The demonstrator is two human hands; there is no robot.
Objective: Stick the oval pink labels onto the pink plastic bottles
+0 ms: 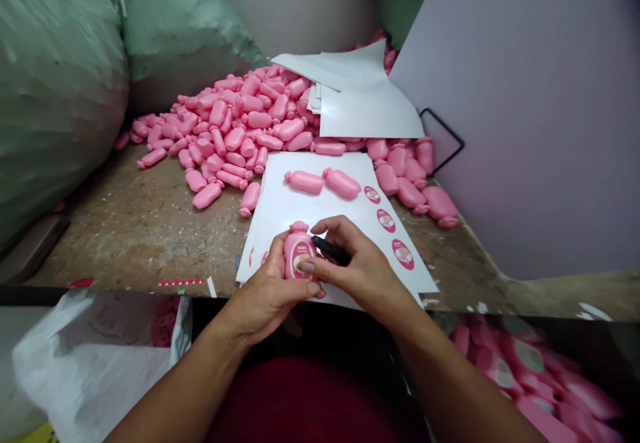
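The left hand, angled inward, wraps a small pink plastic bottle with an oval pink-and-white label; the right hand, curled, clasps a slim black tool, its thumb over the label; the bottle is between the 2 hands, above white paper sheets.

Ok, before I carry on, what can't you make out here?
- Head view: small print on the label, too small; its lower right is behind the right hand's thumb.
- Head view: rear end of the black tool, hidden by the right hand.
- Head view: bottles under the curled sheets, covered by them.
- Head view: most of the white bag's contents, hidden by its side.
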